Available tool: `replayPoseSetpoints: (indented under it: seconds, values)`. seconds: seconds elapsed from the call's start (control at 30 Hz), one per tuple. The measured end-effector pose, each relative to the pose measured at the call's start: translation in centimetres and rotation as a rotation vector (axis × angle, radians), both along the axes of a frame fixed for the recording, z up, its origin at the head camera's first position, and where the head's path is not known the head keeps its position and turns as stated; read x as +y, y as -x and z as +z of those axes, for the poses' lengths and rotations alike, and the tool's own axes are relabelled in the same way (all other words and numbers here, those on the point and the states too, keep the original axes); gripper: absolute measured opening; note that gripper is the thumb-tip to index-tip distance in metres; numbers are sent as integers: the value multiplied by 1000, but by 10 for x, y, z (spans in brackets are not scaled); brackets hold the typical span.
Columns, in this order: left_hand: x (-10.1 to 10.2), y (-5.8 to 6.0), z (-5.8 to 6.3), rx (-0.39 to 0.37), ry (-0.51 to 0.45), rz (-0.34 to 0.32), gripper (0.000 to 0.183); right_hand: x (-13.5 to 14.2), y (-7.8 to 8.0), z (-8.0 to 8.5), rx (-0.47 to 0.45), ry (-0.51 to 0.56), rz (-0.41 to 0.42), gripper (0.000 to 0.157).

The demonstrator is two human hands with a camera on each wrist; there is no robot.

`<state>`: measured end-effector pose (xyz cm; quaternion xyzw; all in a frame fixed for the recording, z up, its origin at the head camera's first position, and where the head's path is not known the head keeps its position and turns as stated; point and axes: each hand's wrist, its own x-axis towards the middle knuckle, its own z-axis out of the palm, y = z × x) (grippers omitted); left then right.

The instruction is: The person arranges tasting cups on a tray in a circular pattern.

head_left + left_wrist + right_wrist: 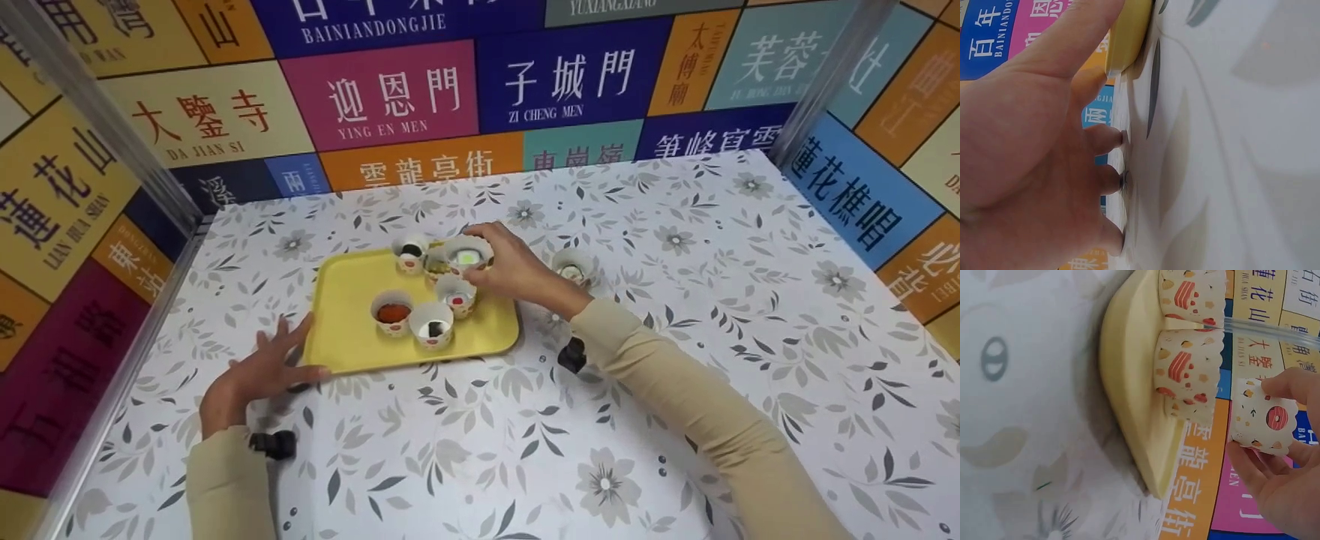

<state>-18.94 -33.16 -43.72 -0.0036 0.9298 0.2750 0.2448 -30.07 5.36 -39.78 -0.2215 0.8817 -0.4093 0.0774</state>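
Observation:
My right hand (514,264) pinches a patterned paper baking cup (1258,424) with something pale green and white inside, above the back right part of a yellow tray (345,296). My left hand (262,364) is spread at the tray's left edge, thumb near the front corner. In the left wrist view its other fingertips touch the table. On the tray stand several more paper cups: one with orange-red contents (392,315), one with black and white contents (433,330), one with a red spot inside (456,300), and one with dark contents (410,259). Another cup (435,271) is partly hidden by the held one.
Another paper cup (574,270) stands on the table right of the tray, partly behind my right wrist. The table has a white floral cover (465,450). Walls with coloured lettered panels (382,97) rise at the back and sides.

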Motion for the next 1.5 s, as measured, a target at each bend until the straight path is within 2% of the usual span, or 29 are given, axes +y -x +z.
replayPoseSetpoints:
  seconds: [0.17,0.3,0.5,0.77,1.07,1.33,1.5]
  values:
    - [0,0,0,-8,-1,1,110,-10,6,9,-90,-19,47,71]
    - [0,1,0,-4,5,-10,110,-17,10,14,-116,5,72,69]
    - [0,1,-1,-1,24,-12,109,-30,10,14,-95,60,111,65]
    - [1,-1,-1,-10,17,3,110,-56,10,13,-20,-29,157,65]
    - [0,1,0,-22,-5,-5,110,-84,9,17,17,-75,137,64]
    - [0,1,-1,-25,19,4,111,-106,8,9,-27,-112,65,65]
    - [0,1,1,-17,25,-4,110,-114,6,5,-60,-127,69,63]
